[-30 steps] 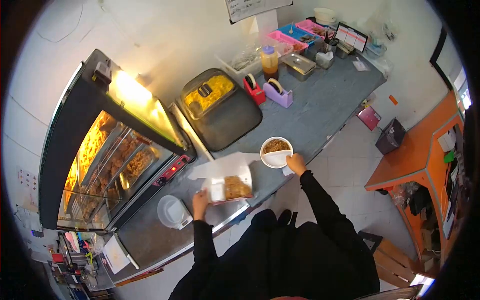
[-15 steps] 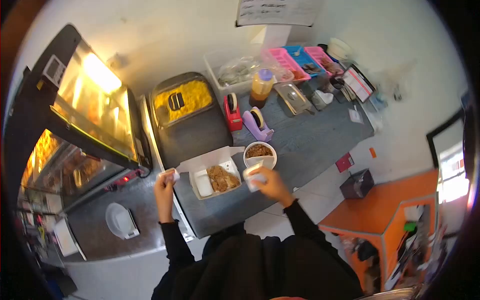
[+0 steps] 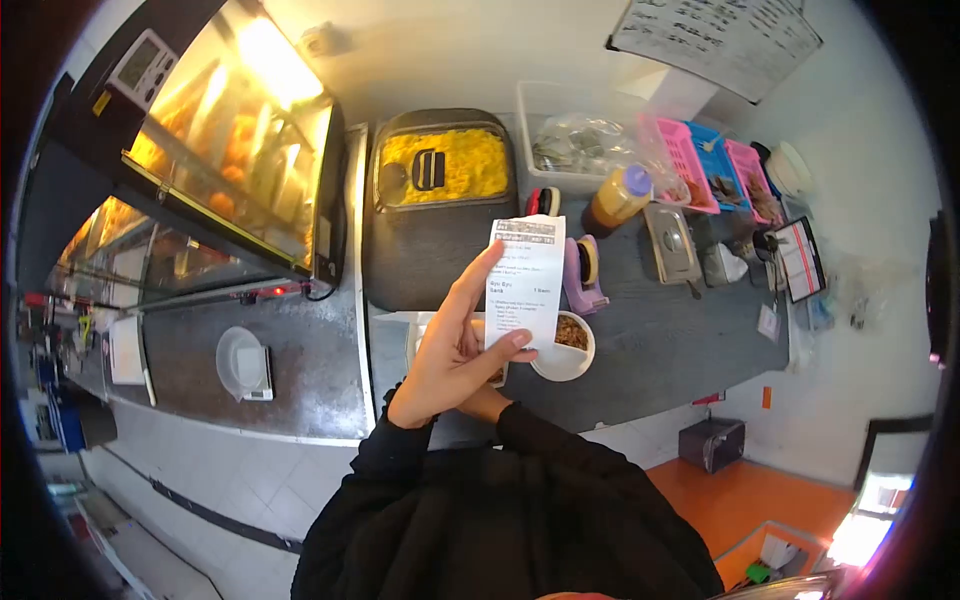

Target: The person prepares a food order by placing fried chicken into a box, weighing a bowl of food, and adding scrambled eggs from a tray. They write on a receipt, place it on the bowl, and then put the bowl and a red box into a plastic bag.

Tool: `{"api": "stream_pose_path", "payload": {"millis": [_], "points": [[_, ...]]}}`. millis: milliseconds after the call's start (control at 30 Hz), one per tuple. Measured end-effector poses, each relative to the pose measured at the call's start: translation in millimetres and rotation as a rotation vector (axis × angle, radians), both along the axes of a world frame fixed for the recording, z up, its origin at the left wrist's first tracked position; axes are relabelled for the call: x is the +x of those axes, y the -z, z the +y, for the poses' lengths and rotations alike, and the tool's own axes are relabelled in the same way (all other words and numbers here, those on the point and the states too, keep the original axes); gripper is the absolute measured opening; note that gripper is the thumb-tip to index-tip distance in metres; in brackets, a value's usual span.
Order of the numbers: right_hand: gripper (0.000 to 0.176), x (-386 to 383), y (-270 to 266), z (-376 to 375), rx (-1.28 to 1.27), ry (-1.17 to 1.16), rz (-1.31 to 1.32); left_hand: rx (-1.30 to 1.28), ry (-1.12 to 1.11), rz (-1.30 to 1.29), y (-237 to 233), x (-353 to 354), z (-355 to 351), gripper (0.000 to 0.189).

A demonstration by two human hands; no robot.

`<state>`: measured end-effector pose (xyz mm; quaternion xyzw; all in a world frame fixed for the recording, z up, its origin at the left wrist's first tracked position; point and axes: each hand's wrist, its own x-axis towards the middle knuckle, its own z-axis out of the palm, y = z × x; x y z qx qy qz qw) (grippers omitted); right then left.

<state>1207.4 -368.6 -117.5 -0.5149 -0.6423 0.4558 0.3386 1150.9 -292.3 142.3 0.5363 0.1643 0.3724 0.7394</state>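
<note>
My left hand [image 3: 452, 352] pinches a long printed receipt [image 3: 525, 285] between thumb and fingers, holding it up over the counter with its text facing me. Below it, my right hand [image 3: 486, 402] is mostly covered by the left, and its fingers are hidden. Behind both hands sits an open white food box [image 3: 414, 338], of which only parts of the rim and a bit of brown food show. To the right of it stands a white divided bowl [image 3: 564, 368] with brown minced food, partly covered by the receipt.
A purple tape dispenser [image 3: 583, 280] and a sauce bottle [image 3: 617, 200] stand behind the bowl. A lidded tray of yellow food [image 3: 465, 165] lies at the back. A lit glass food warmer [image 3: 230, 180] is on the left, with a clear round container [image 3: 240, 362] before it.
The receipt is now held up unfolded in my left hand, which moved right across the box. My right hand moved left behind it. The view has shifted.
</note>
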Motion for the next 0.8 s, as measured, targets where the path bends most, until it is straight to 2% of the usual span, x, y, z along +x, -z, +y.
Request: {"api": "stream_pose_path", "payload": {"millis": [67,133,200,267,333,367,400,467,500,567,600,633,700,733,767,800], "points": [[0.042,4.9,-5.8,0.9,0.009,-0.002,-0.099,-0.018,-0.038,-0.001,-3.7,0.0,-1.5,0.073],[0.048,10.4,-33.9,-0.6,0.087,0.074,-0.187,-0.014,-0.077,0.003,-8.0,1.8,-5.2,0.071],[0.042,14.2,-49.8,-0.5,0.212,0.148,-0.141,0.037,-0.16,0.028,-9.5,5.2,-9.7,0.067],[0.035,25.9,-64.5,-6.9,0.359,0.096,-0.135,0.138,-0.285,0.09,-9.4,7.6,-11.5,0.062],[0.027,62.2,-79.4,-22.9,0.534,-0.057,-0.158,0.352,-0.539,0.36,-0.3,-4.7,-1.2,0.055],[0.023,78.6,-99.6,-17.9,0.631,0.073,-0.151,0.457,-0.653,0.5,7.2,-13.6,8.1,0.052],[0.019,96.2,-115.3,-7.7,0.72,0.212,-0.143,0.748,-0.912,0.617,16.1,-21.2,25.1,0.047],[0.018,133.8,-115.8,13.0,0.351,0.606,-0.081,0.732,-1.159,0.748,50.1,-46.7,58.7,0.045],[0.026,163.1,-85.1,28.1,0.189,0.605,-0.008,0.747,-1.201,0.858,81.8,-63.8,81.5,0.036],[0.047,202.5,-26.5,56.1,-0.187,0.551,0.163,0.693,-1.156,1.048,179.7,-103.6,131.7,0.027],[0.058,212.8,-12.3,67.9,-0.399,0.489,0.262,0.566,-1.093,1.009,226.3,-114.9,151.1,0.03],[0.068,216.6,-4.7,77.7,-0.605,0.417,0.362,0.377,-0.947,1.136,247.0,-121.2,162.3,0.04],[0.085,208.9,0.8,86.8,-0.682,0.412,0.347,0.324,-0.903,1.239,277.5,-122.2,167.2,0.059],[0.094,205.1,1.4,92.0,-0.722,0.412,0.337,0.332,-0.905,1.224,312.5,-129.6,177.7,0.068],[0.104,204.0,1.2,98.6,-0.752,0.342,0.27,0.214,-0.87,1.242,302.1,-122.0,171.4,0.075],[0.104,202.9,19.3,106.9,-0.83,0.369,0.256,0.157,-0.864,1.24,324.3,-127.0,179.5,0.082]]}}
